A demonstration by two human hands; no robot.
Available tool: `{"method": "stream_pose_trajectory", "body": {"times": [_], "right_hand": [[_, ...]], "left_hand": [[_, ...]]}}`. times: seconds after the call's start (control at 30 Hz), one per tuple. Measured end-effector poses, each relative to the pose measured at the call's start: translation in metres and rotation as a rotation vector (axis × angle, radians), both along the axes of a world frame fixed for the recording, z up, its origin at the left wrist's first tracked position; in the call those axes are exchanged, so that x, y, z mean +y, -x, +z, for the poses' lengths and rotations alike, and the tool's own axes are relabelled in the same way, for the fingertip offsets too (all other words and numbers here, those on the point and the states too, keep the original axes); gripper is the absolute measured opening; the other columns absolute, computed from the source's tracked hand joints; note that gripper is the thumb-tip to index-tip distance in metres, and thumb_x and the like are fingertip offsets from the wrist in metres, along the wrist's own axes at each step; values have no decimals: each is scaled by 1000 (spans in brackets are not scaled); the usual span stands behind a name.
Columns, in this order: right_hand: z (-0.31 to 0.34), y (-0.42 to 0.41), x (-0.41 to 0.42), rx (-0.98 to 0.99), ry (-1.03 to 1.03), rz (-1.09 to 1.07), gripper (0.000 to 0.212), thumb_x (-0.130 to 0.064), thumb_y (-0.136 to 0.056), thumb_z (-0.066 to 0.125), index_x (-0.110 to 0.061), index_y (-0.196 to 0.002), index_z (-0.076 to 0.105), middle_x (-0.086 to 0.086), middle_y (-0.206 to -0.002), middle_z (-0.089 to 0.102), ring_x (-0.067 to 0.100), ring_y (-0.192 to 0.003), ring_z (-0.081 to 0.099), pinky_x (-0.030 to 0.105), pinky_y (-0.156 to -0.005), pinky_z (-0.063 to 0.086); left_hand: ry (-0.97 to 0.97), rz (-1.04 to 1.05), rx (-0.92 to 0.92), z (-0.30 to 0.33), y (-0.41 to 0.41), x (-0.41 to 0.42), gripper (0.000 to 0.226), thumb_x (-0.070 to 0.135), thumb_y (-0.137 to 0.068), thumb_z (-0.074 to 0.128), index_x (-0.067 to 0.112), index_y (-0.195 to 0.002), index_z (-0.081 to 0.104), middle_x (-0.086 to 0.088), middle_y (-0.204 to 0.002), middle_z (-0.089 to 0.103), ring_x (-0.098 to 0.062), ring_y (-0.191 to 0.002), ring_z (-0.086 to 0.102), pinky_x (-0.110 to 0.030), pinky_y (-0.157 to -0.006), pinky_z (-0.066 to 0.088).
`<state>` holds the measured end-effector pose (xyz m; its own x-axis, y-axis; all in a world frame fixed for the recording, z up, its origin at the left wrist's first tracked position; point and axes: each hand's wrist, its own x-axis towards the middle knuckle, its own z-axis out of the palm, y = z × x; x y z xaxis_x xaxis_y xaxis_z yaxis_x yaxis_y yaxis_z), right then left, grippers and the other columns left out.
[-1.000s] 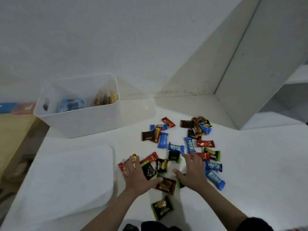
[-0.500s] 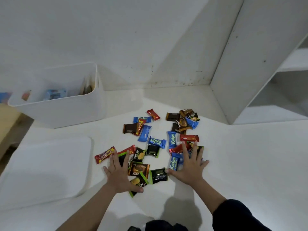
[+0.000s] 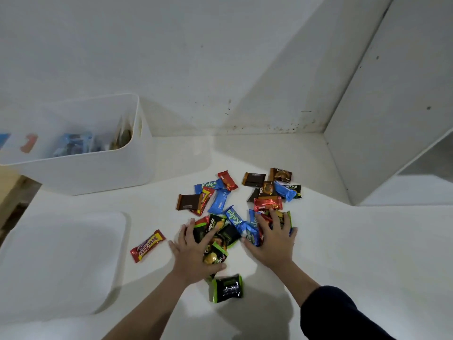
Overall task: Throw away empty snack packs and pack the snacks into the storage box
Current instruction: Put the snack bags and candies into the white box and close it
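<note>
Spanning white tabletop (image 3: 343, 253), scattered snacks (image 3: 220, 202)

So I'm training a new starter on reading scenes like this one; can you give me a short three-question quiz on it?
1. True or false: the storage box already holds some snacks.
2. Which pack lies alone, left of the snack pile? A) a blue Kalpa B) the red Beng-Beng bar C) a brown chocolate
3. Fill in: the left hand and right hand both lie spread over packs at the pile's ____ edge, the side closest to the person.

Key
1. True: packs show inside it.
2. B: it lies between the white lid and the pile.
3. Near. The green-edged black pack lies nearer still, under neither hand.
</note>
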<state>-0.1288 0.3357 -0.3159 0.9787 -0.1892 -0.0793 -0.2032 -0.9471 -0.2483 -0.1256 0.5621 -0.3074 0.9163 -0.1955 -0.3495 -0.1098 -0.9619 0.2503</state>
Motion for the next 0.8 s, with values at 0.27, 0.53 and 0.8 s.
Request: {"method": "stream_pose_trajectory", "body": {"times": [0.27,0.53,0.8], "right_hand": [[-6,1,6,-117,-7,13,57,-55,-55,67,-25,-103,66,2,-99,61,29,-87,57,40,-66,50],[36,-16,1,25,-407,-305,58,-47,-67,70,-21,-117,55,4,-108,47,24,-92,58,34,-73,51],[127,-42,77,-181,-1110,-387,13,-16,-75,75,-15,-84,65,5,-79,68,19,-73,64,26,-60,49]], "left_hand": [[92,116,-330,-7,-1,-13,48,64,-69,54,37,-107,63,-7,-106,55,-28,-94,55,-36,-69,50],[533,387,-248,10,-11,-11,26,17,-67,80,27,-86,66,-3,-99,47,-23,-93,54,-24,-72,45],[883,492,-321,78,-41,45,41,3,-69,74,41,-77,61,2,-98,49,-17,-80,62,-34,-64,59]]}}
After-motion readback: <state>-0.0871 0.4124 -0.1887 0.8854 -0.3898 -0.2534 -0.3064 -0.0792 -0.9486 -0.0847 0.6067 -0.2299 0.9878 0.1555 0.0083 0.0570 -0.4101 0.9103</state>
